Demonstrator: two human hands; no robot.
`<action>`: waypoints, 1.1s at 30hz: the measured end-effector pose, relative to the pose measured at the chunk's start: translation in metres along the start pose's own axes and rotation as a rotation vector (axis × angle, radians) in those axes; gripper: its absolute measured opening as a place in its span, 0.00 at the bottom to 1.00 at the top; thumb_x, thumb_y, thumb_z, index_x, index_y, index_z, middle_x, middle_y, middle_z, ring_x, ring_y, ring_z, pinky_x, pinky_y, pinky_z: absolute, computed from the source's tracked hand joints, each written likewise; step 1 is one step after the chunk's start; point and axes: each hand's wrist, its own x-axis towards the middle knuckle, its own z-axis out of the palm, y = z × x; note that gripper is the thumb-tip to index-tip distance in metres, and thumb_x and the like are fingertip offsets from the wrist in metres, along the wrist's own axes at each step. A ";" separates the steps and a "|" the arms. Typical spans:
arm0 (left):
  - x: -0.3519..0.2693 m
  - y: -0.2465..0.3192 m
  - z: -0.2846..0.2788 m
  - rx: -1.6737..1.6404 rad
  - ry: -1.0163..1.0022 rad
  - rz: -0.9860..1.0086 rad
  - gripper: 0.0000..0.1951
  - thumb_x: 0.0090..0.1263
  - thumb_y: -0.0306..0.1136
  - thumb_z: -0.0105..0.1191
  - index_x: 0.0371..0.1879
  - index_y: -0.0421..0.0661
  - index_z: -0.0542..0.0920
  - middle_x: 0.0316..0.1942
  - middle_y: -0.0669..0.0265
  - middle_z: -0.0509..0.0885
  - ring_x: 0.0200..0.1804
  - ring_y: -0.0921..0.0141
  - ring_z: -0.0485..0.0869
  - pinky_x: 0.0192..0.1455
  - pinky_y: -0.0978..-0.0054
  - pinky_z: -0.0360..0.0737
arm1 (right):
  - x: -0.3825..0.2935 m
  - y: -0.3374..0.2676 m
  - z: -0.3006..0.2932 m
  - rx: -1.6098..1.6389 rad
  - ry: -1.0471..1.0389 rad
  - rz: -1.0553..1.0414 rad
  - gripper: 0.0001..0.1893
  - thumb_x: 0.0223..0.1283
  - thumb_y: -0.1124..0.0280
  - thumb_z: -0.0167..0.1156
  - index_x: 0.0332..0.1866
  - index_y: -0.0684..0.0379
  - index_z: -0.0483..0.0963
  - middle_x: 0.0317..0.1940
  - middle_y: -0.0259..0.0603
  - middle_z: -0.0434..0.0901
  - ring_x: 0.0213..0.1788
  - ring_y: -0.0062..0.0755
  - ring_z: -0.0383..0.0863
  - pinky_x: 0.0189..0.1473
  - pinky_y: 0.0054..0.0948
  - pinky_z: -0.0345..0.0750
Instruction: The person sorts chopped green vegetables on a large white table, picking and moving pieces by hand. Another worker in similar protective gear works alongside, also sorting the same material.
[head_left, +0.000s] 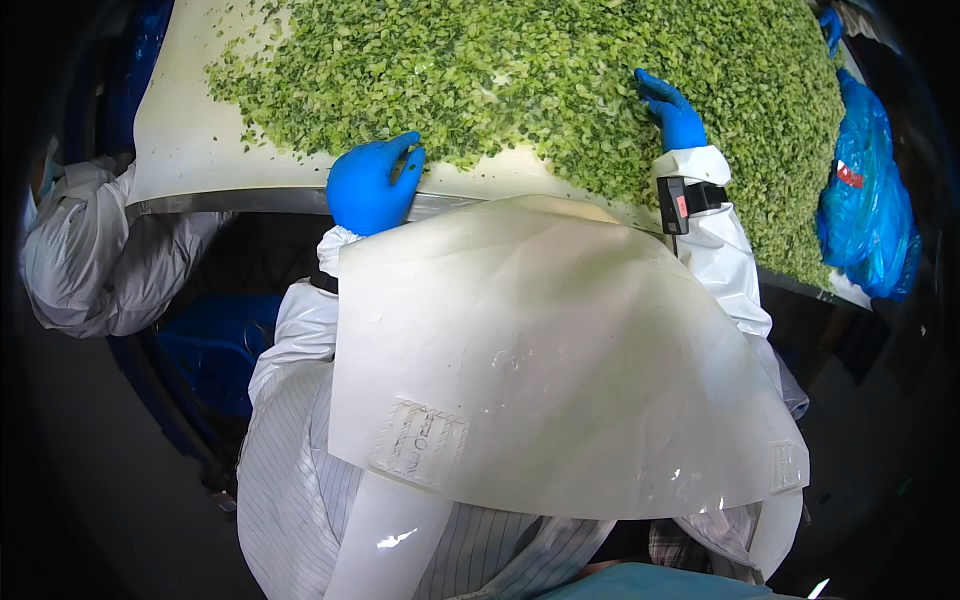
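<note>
A wide layer of chopped green leafy pieces (480, 82) covers much of a white work surface (180, 150). My left hand (375, 182), in a blue glove, rests at the near edge of the surface beside the pieces, thumb and fingers apart with nothing clearly held between them. Farther right, my right hand (675, 116), gloved in blue too, reaches over the layer with its fingers apart. Its fingertips are at the pieces; whether they touch them is unclear. A small black device (673, 205) is strapped over the white sleeve at my right wrist.
A white apron (525, 360) spans my front up to the metal table edge (247, 201). At the left is another person's pale sleeve (82, 247). Blue plastic bags (862, 195) lie at the right end. A blue crate or chair (217, 345) stands below left.
</note>
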 end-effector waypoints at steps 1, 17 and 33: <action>0.001 0.000 0.000 0.002 -0.010 -0.013 0.16 0.78 0.46 0.67 0.56 0.52 0.95 0.34 0.56 0.91 0.36 0.52 0.90 0.40 0.52 0.84 | -0.002 -0.001 0.001 -0.100 0.165 0.037 0.22 0.80 0.78 0.59 0.75 0.59 0.81 0.73 0.40 0.85 0.74 0.32 0.83 0.76 0.31 0.76; -0.002 -0.002 0.000 -0.102 0.022 0.012 0.16 0.79 0.46 0.65 0.55 0.50 0.95 0.35 0.56 0.92 0.36 0.50 0.89 0.40 0.51 0.83 | 0.012 0.018 0.022 0.033 -0.087 0.150 0.19 0.85 0.76 0.60 0.73 0.60 0.84 0.58 0.39 0.94 0.48 0.20 0.88 0.51 0.19 0.82; -0.003 0.004 -0.008 -0.015 -0.028 -0.034 0.18 0.80 0.47 0.64 0.58 0.51 0.94 0.39 0.54 0.94 0.39 0.49 0.91 0.42 0.51 0.85 | -0.017 0.032 -0.009 -0.486 0.259 -0.171 0.21 0.82 0.73 0.63 0.75 0.49 0.85 0.66 0.43 0.91 0.64 0.35 0.90 0.68 0.32 0.82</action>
